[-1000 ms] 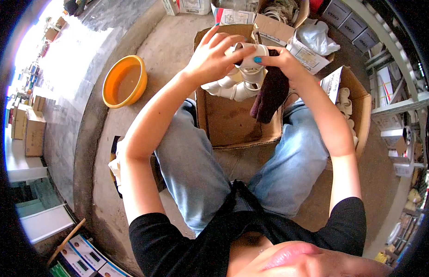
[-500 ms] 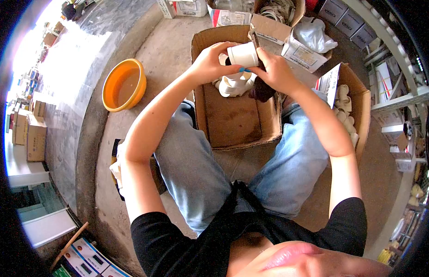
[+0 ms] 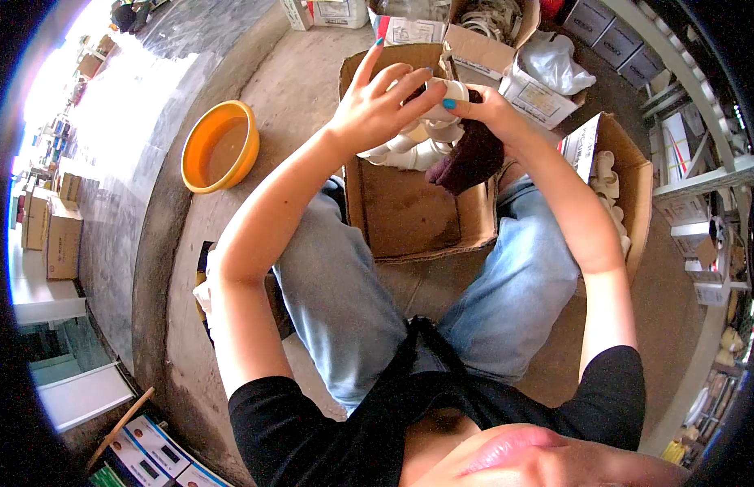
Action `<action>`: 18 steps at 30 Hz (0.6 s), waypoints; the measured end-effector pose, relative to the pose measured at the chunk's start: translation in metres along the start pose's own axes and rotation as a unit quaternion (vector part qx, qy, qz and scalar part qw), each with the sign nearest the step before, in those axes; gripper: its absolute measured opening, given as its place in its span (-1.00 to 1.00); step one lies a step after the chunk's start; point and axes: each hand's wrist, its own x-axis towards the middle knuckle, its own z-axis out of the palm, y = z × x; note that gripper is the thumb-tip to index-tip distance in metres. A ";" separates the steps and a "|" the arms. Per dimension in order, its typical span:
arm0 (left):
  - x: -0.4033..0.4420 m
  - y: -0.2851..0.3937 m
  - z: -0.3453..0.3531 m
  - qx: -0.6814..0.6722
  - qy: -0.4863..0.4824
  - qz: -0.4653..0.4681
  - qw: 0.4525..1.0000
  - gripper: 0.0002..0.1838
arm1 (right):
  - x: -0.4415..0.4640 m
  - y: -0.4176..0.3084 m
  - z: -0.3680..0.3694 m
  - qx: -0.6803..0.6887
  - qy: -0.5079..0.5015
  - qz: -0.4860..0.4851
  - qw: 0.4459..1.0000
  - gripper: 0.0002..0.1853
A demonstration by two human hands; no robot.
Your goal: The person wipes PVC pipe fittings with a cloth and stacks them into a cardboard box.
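A white plastic pipe fitting [image 3: 453, 91] is held up between my hands over an open cardboard box [image 3: 369, 235]. My left hand [image 3: 385, 105] grips its left side with bent fingers, one finger raised away from it. From the other side, my right hand [image 3: 492, 118] closes on the fitting, thumb on its near surface. A dark maroon cloth [image 3: 470, 158] hangs from under the right hand. More white pipe fittings [image 3: 411, 152] lie in the far part of the box below; my left hand partly hides them.
On the floor to the left stands an orange basin [image 3: 220, 147]. A carton of white fittings [image 3: 606, 183] is by my right knee. Farther off are a box with a plastic bag [image 3: 553, 65], a box of rings [image 3: 491, 23] and shelving [image 3: 710, 178] along the right.
My left hand has shifted its hold on the fitting and spread its fingers, one now pointing up. The fitting has turned and moved slightly right, and the cloth hangs more in view.
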 end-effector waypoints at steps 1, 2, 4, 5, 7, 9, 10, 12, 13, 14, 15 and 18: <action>0.001 -0.002 -0.001 -0.031 -0.017 -0.020 0.999 -0.30 | -0.004 -0.003 0.005 0.004 0.012 -0.009 1.000 -0.61; 0.002 -0.004 -0.003 -0.062 -0.033 -0.039 0.997 -0.28 | -0.005 -0.006 0.010 0.009 0.024 -0.020 0.999 -0.62; -0.006 -0.010 0.012 -0.283 -0.049 -0.169 0.943 -0.25 | -0.005 0.000 0.010 -0.124 0.063 -0.121 0.983 -0.63; -0.009 -0.009 0.015 -0.417 -0.055 -0.237 0.876 -0.25 | -0.005 0.000 0.012 -0.189 0.082 -0.169 0.964 -0.64; -0.017 -0.021 0.016 -0.588 -0.124 -0.307 0.738 -0.26 | -0.010 -0.002 0.015 -0.319 0.106 -0.225 0.914 -0.62; -0.014 -0.022 0.015 -0.653 -0.099 -0.322 0.679 -0.27 | -0.012 -0.002 0.019 -0.428 0.114 -0.341 0.829 -0.62; -0.014 -0.023 0.014 -0.640 -0.100 -0.319 0.692 -0.27 | -0.010 0.001 0.018 -0.467 0.114 -0.360 0.800 -0.63; -0.015 -0.018 0.015 -0.625 -0.099 -0.317 0.707 -0.33 | -0.006 0.008 0.013 -0.541 0.111 -0.395 0.734 -0.64; -0.015 -0.017 0.015 -0.617 -0.098 -0.316 0.714 -0.35 | -0.006 0.010 0.010 -0.555 0.100 -0.376 0.735 -0.63; -0.015 -0.017 0.015 -0.575 -0.100 -0.304 0.753 -0.35 | -0.005 0.011 0.011 -0.556 0.109 -0.371 0.735 -0.62; -0.014 -0.017 0.014 -0.532 -0.101 -0.290 0.789 -0.35 | -0.005 0.011 0.011 -0.558 0.119 -0.367 0.735 -0.62; -0.012 -0.014 0.016 -0.422 -0.087 -0.279 0.858 -0.34 | -0.003 0.007 0.016 -0.527 0.148 -0.334 0.768 -0.64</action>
